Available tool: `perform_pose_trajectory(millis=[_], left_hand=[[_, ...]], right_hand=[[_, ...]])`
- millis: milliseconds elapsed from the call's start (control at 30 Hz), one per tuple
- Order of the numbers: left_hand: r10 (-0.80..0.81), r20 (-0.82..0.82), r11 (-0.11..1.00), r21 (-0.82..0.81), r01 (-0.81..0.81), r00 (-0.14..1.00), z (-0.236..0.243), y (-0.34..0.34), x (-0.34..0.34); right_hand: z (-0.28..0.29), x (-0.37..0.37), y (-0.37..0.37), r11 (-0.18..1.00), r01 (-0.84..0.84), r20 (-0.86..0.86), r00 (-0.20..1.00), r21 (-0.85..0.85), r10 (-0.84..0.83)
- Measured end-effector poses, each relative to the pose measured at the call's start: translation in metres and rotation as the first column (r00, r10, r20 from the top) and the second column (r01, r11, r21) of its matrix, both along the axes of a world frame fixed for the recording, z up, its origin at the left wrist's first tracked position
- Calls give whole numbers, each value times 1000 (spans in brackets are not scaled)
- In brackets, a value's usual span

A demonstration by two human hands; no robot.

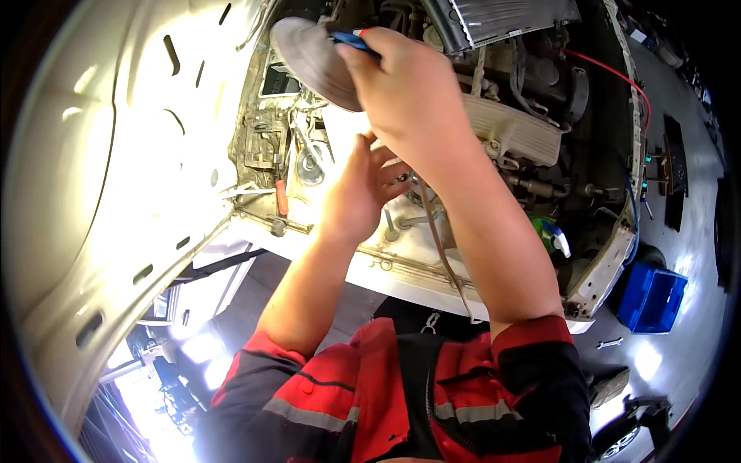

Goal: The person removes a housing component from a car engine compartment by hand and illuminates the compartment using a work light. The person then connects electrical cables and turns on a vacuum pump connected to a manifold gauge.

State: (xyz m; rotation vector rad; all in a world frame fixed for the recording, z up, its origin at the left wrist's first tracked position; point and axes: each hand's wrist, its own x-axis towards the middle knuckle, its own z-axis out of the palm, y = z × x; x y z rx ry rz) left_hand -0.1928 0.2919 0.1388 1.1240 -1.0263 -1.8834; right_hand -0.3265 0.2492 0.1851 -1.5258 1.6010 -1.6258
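Note:
My right hand (397, 89), raised over the engine bay, grips a blue item (347, 40); a blurred round grey disc (309, 58) is at its fingers, and I cannot make out whether the two are joined. My left hand (359, 185) is lower, beside my right wrist, with its fingers apart and curled a little, over a brightly lit area. An orange-handled screwdriver (282, 197) lies to its left among engine parts. A thin brown strap or rod (444, 258) runs down past my right forearm. The beige valve cover (521, 131) is right of my hands.
A white body panel (62, 154) fills the left. A green spray bottle (548, 231) sits at the bay's right. A red hose (598, 62) crosses the upper right. A blue bin (652, 301) and a wrench (610, 343) lie on the floor, right.

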Motion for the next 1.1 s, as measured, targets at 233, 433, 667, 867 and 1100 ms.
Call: perform_pose_trajectory(millis=[233,433,667,867,1100], left_hand=[[155,-52,986,65,-151,987,8,-93,15],[377,302,916,-263,-304,875,-6,-158,59],[427,360,904,-182,-386,830,-17,-227,99],[406,489,914,-200,-354,772,-42,-277,88],[264,344,951,-246,-185,901,-34,-263,97]], right_hand=[[-15,43,-68,998,-28,12,1000,57,27],[-43,64,-116,972,-200,96,977,121,189],[-56,88,-180,940,-318,172,940,124,295],[-72,58,-180,895,-347,162,936,282,312],[-123,72,-5,729,-523,329,851,442,411]])
